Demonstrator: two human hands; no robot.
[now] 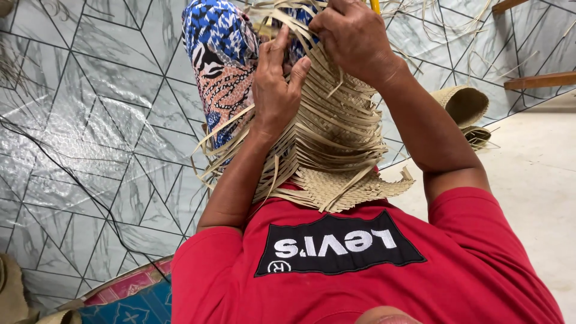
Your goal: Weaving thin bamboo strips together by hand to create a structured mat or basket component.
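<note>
Head view: woven mat (336, 150) lies across the lap, above the tiled floor (90, 120).
Left hand (277, 90): fingers pinching loose strips.
Right hand (354, 36): fingers clenched on strips at the top.
Handling: looks light, springy, brittle-edged; best gripped by single strip ends.

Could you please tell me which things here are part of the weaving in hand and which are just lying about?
In hand:
- woven mat, half finished
- loose strips at its far end
- left hand and right hand, both gripping strips

Lying about:
- rolled mat on the floor
- black cable
- patterned cushion
</note>
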